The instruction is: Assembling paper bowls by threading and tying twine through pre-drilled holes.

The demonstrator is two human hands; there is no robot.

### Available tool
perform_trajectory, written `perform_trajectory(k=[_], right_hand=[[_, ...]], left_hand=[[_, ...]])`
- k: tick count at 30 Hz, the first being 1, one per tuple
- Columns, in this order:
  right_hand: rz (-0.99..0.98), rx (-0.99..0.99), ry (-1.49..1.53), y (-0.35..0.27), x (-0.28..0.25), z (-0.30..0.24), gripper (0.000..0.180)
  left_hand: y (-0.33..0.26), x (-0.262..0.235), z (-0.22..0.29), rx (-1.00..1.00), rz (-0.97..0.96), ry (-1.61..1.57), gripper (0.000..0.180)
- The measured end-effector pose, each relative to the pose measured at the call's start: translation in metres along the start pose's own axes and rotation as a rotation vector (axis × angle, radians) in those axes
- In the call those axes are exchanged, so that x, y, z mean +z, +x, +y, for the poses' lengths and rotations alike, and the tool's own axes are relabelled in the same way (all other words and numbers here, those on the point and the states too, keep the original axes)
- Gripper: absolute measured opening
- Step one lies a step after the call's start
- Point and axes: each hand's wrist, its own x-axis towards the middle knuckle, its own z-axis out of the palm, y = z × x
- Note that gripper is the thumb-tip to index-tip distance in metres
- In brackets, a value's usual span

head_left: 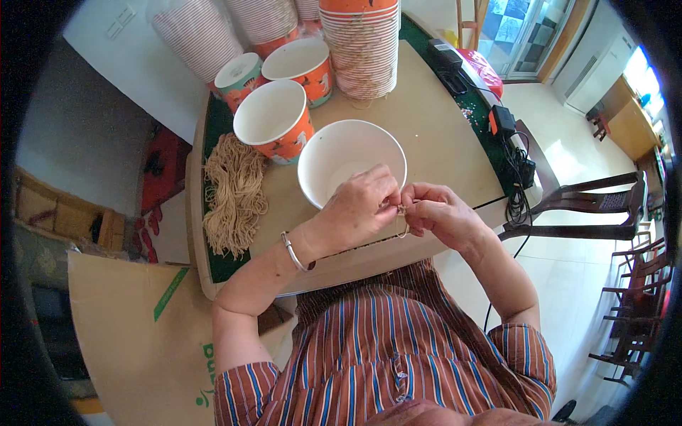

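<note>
From my remote station I have the brown-topped desk filling the middle of the view, dark green along its left and far right sides. A tall stack of paper bowls stands on its far side. Nearer, in the centre, sits an open bowl, white inside. Left of it an orange patterned bowl stands upright, with a bundle of beige string lying just beside it, at the desk's left. Black cables bunch at the right edge. I see the left hand over the open bowl's near rim and the right hand just right of it. A bracelet rings the left wrist. Smallest is a thin strand, hanging between the hands above the desk's near edge; both hands' fingers pinch it.
</note>
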Motion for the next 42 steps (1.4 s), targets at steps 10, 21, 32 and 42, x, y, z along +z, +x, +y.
perform_trajectory(k=[10,21,32,42], right_hand=[[0.045,-0.067,-0.242,-0.003,0.003,-0.004,0.008],[0.022,-0.061,-0.260,0.000,0.001,-0.006,0.009],[0.000,-0.092,-0.243,0.002,-0.007,0.002,0.014],[0.031,-0.184,-0.287,0.001,-0.003,0.009,0.019]], left_hand=[[-0.001,-0.001,0.001,-0.014,0.008,-0.041,0.011],[0.000,0.000,0.000,-0.021,0.027,-0.036,0.012],[-0.002,0.000,0.003,-0.029,0.041,-0.009,0.011],[-0.001,0.001,0.002,-0.049,0.037,-0.017,0.012]])
